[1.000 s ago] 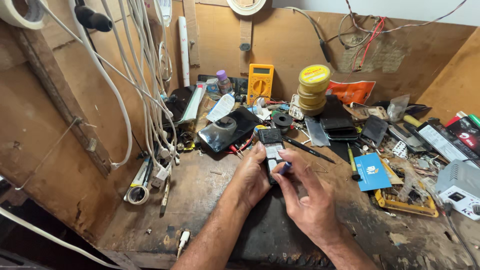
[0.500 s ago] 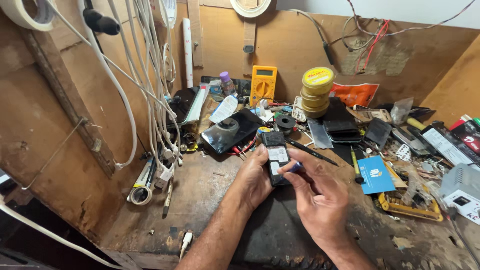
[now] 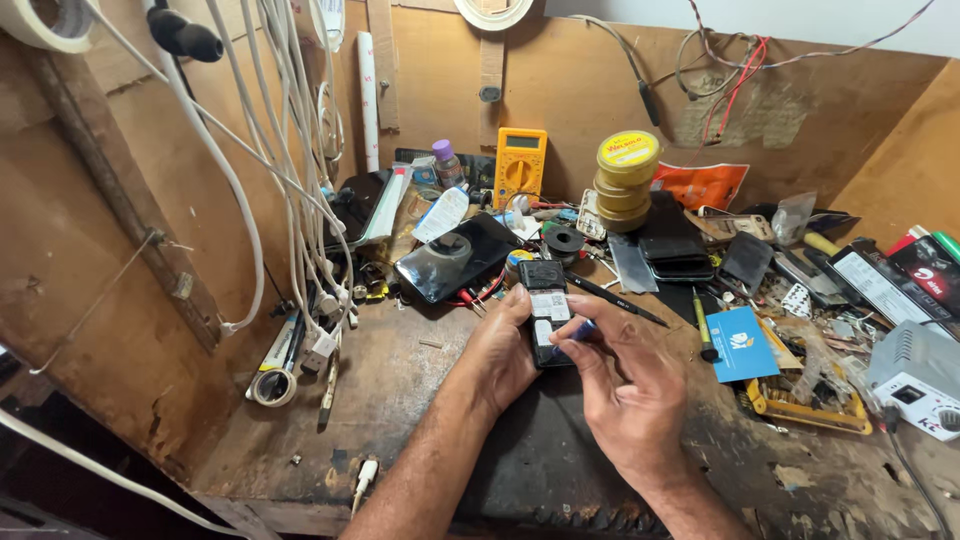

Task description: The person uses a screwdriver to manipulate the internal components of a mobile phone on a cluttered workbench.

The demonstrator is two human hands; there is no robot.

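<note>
My left hand grips a small opened black phone by its left edge, its back uncovered and facing up over the dark wooden workbench. My right hand pinches a thin blue-tipped tool against the lower part of the phone. Both forearms come in from the bottom of the head view.
A black phone with a tape roll on it lies just behind. A yellow multimeter, stacked yellow tins, several phone parts, a blue card, a screwdriver and a white box crowd the right. White cables hang at the left.
The camera has shifted slightly. Both hands stay on the phone, and the right hand has slid the blue-tipped tool a little over its lower part.
</note>
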